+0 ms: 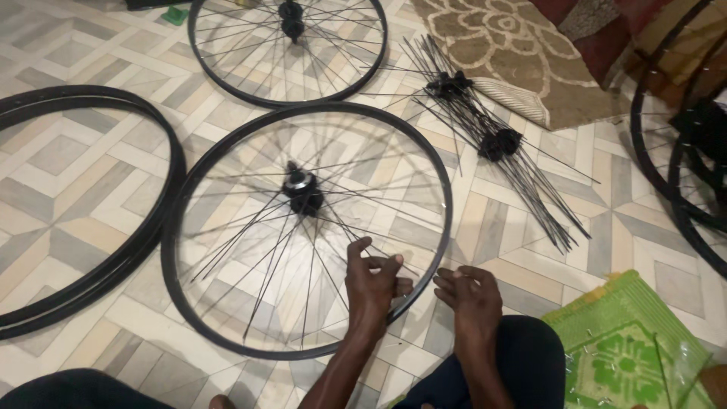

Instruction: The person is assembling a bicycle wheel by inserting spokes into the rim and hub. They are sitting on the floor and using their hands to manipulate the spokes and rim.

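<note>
Left hand [372, 274] pinching thin black steel spoke [333, 227], spoke running toward black hub [303, 191] at 11 o'clock; right hand [469, 291] loosely curled, empty, outside black round metal rim [443, 227].

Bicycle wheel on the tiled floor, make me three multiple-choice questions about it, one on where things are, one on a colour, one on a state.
1. Where is the left hand?
A. Over the spokes, inside the rim
B. On the patterned rug
C. On the stacked bare rims

2. What colour is the mat beside the right hand?
A. Red
B. Green
C. Blue

3. How does the wheel lie?
A. Upright against a wall
B. Lifted off the floor
C. Flat on the tiles

Answers: 1 A, the fingers reach among the spokes near the rim's edge. 2 B, the mat is bright green. 3 C, the whole rim rests on the tiles with the hub facing up.
</note>
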